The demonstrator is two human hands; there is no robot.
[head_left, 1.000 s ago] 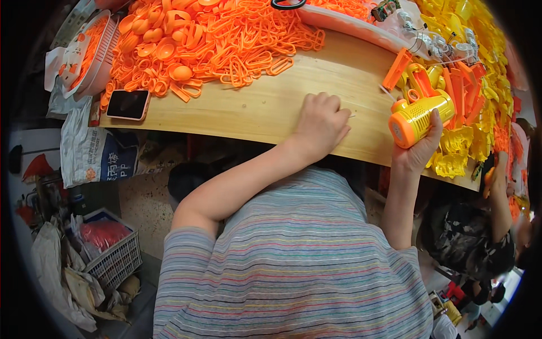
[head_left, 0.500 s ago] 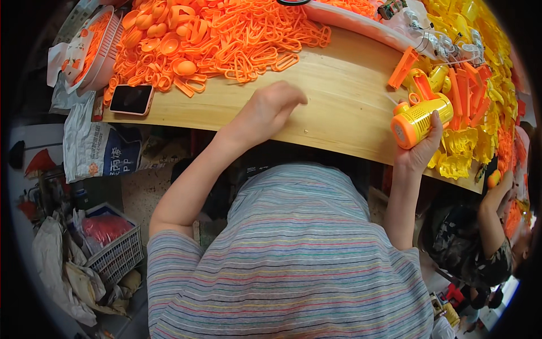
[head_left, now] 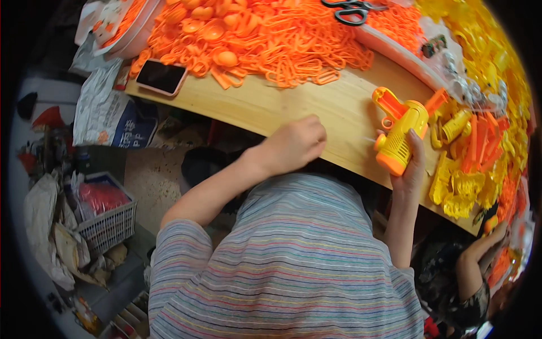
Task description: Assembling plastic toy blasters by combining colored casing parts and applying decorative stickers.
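My right hand [head_left: 414, 164] grips a yellow and orange plastic toy [head_left: 406, 138] with a perforated barrel-shaped body, above the right part of the table. Its orange rounded end points down toward me. An orange trough-like piece sticks out at its upper left, beside a small orange ring, and another orange piece extends at its upper right. Over the table's front edge, my left hand [head_left: 296, 144] is closed with the fingers curled in, apart from the toy. Whatever those fingers may hold is hidden.
Orange plastic parts [head_left: 254, 39] heap along the back of the wooden table [head_left: 339, 107]. A phone [head_left: 161, 77] lies at left, scissors [head_left: 351, 12] at the back. Yellow parts [head_left: 460, 186] and orange strips [head_left: 484, 141] pile at right. Another person's arm [head_left: 471, 260] reaches in at far right.
The view has shifted, bringing the scissors more fully into sight. The toy has turned in my right hand, showing its orange trough-like piece. My left hand has drawn nearer the table's edge, fingers curled.
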